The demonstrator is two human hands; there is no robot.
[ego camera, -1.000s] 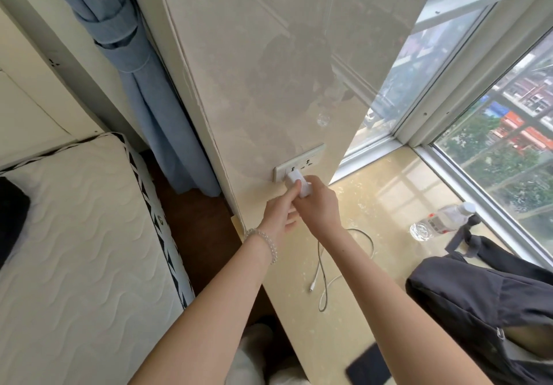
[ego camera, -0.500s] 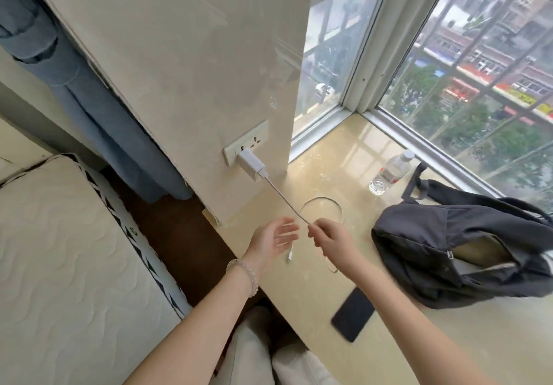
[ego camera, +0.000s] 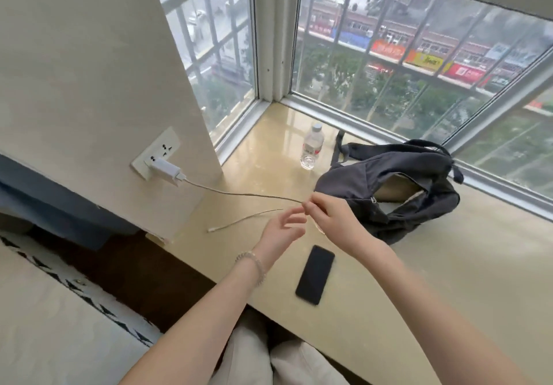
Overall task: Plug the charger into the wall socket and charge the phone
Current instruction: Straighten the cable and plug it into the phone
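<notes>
On the far left, edge of a white quilted mattress [ego camera: 45, 324], dark floor strip between it and the sill. Blue curtain [ego camera: 45, 199] bunched low against the wall.

Wall socket [ego camera: 157, 152] set in the beige wall panel just above sill level. White charger [ego camera: 166, 170] seated in its lower outlet, body sticking out toward the room. Upper outlet holes visible and unoccupied.

White cable [ego camera: 239, 194] leaves the charger, runs rightward in the air over the sill [ego camera: 449, 295] to the hands. A second stretch doubles back left; its free connector end [ego camera: 213, 230] lies on the sill surface, not attached to anything.

Left hand [ego camera: 279, 229], bead bracelet at the wrist, fingers loosely spread and curled, palm turned toward the other hand. Close to the cable; cannot tell whether it touches it. Nothing held firmly.

Right hand [ego camera: 332, 217], just beside the left. Thumb and forefinger pinch the cable where the raised stretch arrives; remaining fingers bent in.

Phone [ego camera: 315, 274], black, screen dark, flat on the sill below and between the two wrists, near the front edge. Unconnected; connector end well apart to its upper left.

Clear water bottle [ego camera: 312, 149] upright toward the window corner. Dark grey backpack [ego camera: 389, 187] slumped on the sill right of the hands, zip open, pale lining showing. Barred windows behind, street outside.
</notes>
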